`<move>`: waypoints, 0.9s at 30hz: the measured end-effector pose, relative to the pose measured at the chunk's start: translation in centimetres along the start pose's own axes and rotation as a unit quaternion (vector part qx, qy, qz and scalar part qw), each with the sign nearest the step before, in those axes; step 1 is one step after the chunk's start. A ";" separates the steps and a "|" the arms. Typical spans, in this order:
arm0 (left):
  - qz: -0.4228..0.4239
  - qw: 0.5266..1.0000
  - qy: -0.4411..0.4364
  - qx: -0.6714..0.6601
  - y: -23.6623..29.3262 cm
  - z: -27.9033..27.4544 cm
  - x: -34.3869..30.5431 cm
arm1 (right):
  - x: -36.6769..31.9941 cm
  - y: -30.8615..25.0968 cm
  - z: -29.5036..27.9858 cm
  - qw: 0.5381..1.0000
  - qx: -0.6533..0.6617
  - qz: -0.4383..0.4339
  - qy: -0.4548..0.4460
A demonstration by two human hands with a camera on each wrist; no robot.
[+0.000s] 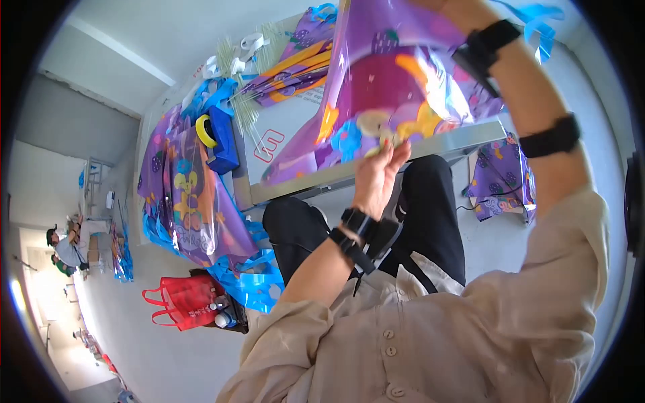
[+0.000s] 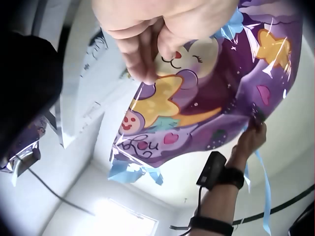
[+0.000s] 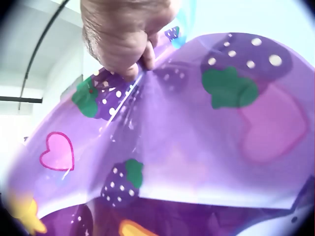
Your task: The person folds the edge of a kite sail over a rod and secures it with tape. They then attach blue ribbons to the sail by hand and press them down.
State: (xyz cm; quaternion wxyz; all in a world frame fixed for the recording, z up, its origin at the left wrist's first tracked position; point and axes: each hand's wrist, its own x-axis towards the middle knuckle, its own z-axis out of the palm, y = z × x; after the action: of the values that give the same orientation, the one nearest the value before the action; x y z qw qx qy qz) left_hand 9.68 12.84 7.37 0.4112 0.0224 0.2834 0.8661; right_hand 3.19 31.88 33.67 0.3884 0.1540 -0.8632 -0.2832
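Note:
A glossy purple plastic sheet printed with cartoon animals, stars and hearts hangs raised over the table's near edge. My left hand pinches its lower edge, thumb and fingers closing near a printed face in the left wrist view. Higher up, partly cut off by the head view's top border, my right hand holds the opposite end. The right wrist view shows this hand gripping film gathered into folds under its fingers. Light blue ribbon hangs from the sheet's lower corner.
On the table stand a blue tape dispenser with yellow tape, thin pale rods and folded purple sheets. More purple sheets drape over the left side with blue ribbons. A red bag sits on the floor; people are far left.

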 end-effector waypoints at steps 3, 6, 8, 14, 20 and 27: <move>-0.005 0.995 0.096 -0.016 -0.6 -4.9 -1.8 | -0.7 -4.9 11.1 0.984 0.154 0.015 -0.084; 0.001 0.986 0.166 -0.018 -0.3 -8.0 -2.2 | -0.4 -10.0 18.8 0.968 0.189 -0.002 -0.163; 0.013 0.976 0.217 -0.018 0.2 -8.7 -2.0 | -0.7 -12.8 22.9 0.970 0.191 0.030 -0.147; -0.010 0.927 0.364 0.086 2.2 -9.5 -0.9 | 2.0 -17.6 28.1 0.934 0.236 0.040 -0.266; -0.051 0.904 0.422 0.048 2.9 -8.4 -1.1 | 3.0 -21.8 31.4 0.930 0.158 -0.040 -0.330; 0.297 0.681 0.146 0.653 6.4 -9.6 -2.8 | 3.0 -23.3 33.1 0.935 0.142 -0.033 -0.325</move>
State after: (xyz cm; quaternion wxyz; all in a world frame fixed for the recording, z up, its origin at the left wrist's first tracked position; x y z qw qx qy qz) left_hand 4.46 3.02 3.12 -0.0336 0.2413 0.8120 0.5304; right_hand -22.82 24.18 3.45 0.0517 0.1350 -0.9680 -0.2052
